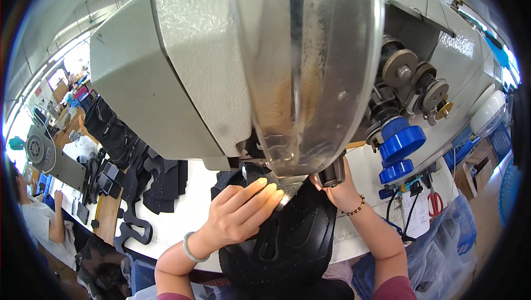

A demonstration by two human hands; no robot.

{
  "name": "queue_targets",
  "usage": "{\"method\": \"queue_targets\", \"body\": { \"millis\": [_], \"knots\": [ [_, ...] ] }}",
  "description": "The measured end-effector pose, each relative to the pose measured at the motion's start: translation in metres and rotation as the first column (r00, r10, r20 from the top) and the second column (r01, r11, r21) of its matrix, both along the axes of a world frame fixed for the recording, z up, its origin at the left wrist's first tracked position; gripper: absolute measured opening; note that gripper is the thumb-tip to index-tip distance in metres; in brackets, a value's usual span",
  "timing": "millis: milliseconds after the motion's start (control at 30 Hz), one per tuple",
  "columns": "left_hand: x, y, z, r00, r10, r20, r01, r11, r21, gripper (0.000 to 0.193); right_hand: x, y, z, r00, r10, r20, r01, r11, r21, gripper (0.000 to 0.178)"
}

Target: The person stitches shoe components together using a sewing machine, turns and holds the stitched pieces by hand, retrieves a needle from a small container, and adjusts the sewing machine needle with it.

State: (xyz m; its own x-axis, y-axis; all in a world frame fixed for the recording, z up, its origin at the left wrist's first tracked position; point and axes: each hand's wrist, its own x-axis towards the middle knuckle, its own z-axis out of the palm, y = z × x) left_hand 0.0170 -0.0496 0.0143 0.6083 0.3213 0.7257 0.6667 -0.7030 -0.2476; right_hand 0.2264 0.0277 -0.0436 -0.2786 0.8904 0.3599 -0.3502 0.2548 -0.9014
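Note:
Under a large grey sewing machine head (204,67) lies a black shaped piece (298,239) with slots cut in it, like a shoe upper. My left hand (243,211) rests on its left side, fingers stretched out side by side, with yellowish covers on the fingertips. At the far right edge of the piece, my right hand (340,189) grips it between thumb and fingers; the machine partly hides those fingers. A clear shield (315,78) hangs in front of the head, and the needle area behind it cannot be made out.
Several black cut pieces (163,184) are piled left on the white table (191,206). Blue knobs (401,139) stick out right of the machine. Red-handled scissors (436,203) lie beside a paper sheet (415,211). A co-worker (50,222) sits far left.

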Motion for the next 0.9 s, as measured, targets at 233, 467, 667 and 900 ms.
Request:
{"method": "queue_targets", "body": {
  "millis": [233, 467, 667, 900],
  "knots": [
    [0.002, 0.008, 0.001, 0.998, 0.009, 0.057, -0.008, 1.000, -0.026, 0.037, 0.001, 0.004, -0.001, 0.976, 0.087, -0.200, -0.108, 0.990, -0.094, 0.019],
    [0.004, 0.016, -0.003, 0.996, 0.008, 0.089, -0.005, 0.999, -0.035, 0.036, 0.004, 0.005, 0.001, 0.967, 0.101, -0.235, -0.132, 0.983, -0.123, 0.021],
    [-0.004, 0.017, -0.014, 0.982, 0.034, 0.188, -0.011, 0.993, -0.119, 0.035, 0.004, 0.005, 0.000, 0.956, 0.143, -0.255, -0.178, 0.976, -0.123, 0.024],
    [0.010, 0.010, -0.006, 0.966, 0.190, 0.178, -0.189, 0.982, -0.021, 0.019, 0.011, 0.006, -0.005, 0.966, 0.170, -0.194, -0.191, 0.977, -0.092, 0.034]
  ]
}}
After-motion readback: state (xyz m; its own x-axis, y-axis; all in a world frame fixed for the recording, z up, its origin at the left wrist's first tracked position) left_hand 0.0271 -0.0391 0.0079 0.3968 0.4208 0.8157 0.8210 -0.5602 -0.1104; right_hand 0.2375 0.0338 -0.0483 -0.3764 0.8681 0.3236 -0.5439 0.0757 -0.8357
